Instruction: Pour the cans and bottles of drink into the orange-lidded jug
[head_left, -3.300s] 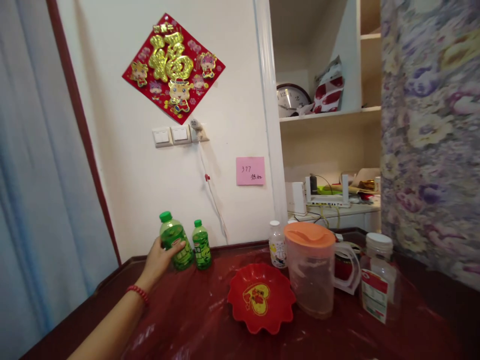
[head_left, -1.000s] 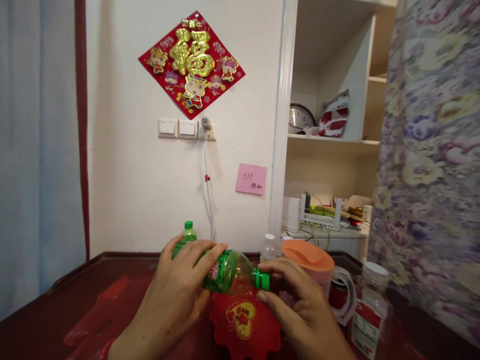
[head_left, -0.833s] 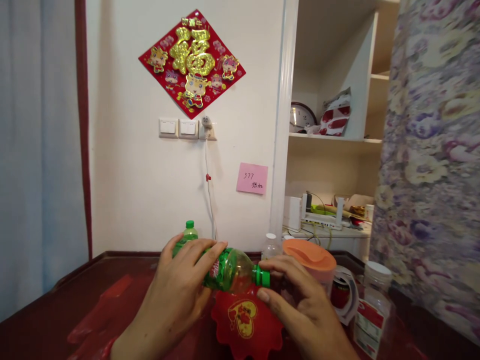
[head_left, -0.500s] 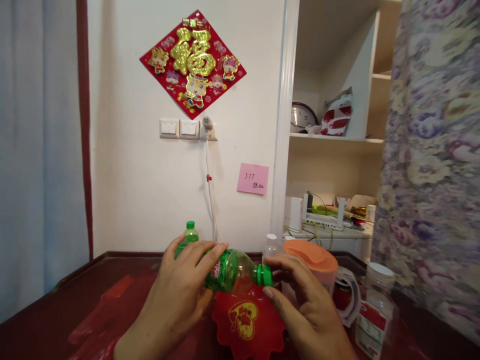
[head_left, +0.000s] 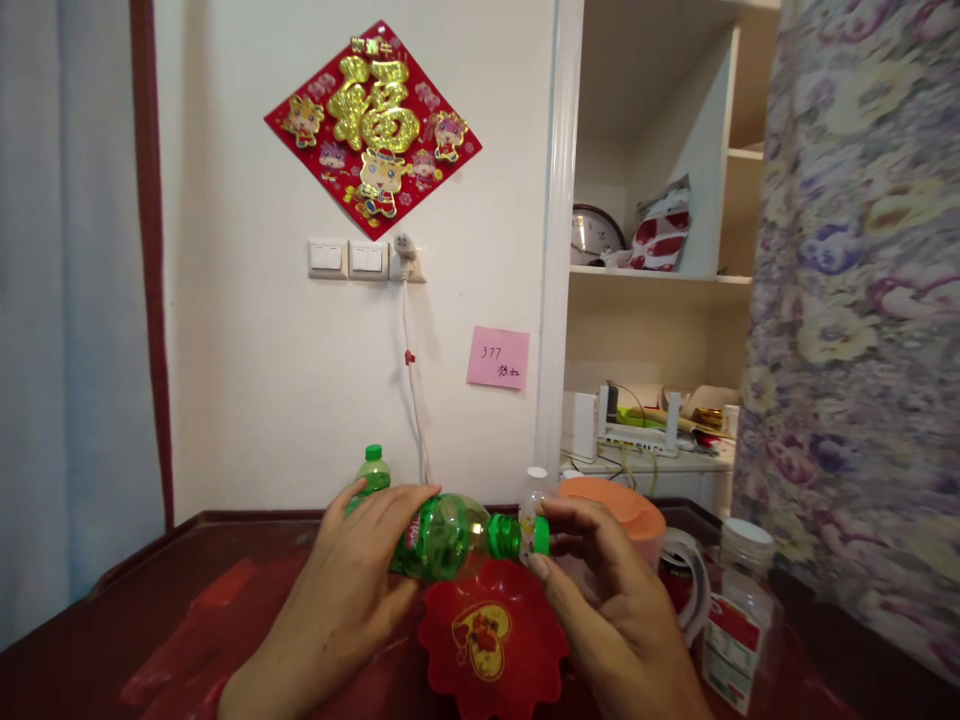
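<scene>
My left hand (head_left: 371,570) is wrapped round a green plastic bottle (head_left: 454,537), which lies sideways in the air with its neck pointing right. Between the thumb and fingers of my right hand (head_left: 611,590) is a green bottle cap (head_left: 541,535). A small gap separates the cap from the bottle's mouth. Below them, a red scalloped dish (head_left: 439,665) with a gold design rests on the table. Much of the bottle's body is hidden behind my left hand.
Behind my left hand stands another green bottle (head_left: 373,464). To the right are a small clear bottle (head_left: 535,487), an orange-lidded pitcher (head_left: 615,508) and a white-lidded jar (head_left: 739,620). Red plastic (head_left: 191,640) lies on the left of the dark red table (head_left: 247,530).
The green cap has come off the bottle's neck and now sits apart from it in my right hand. The whole view has shifted slightly.
</scene>
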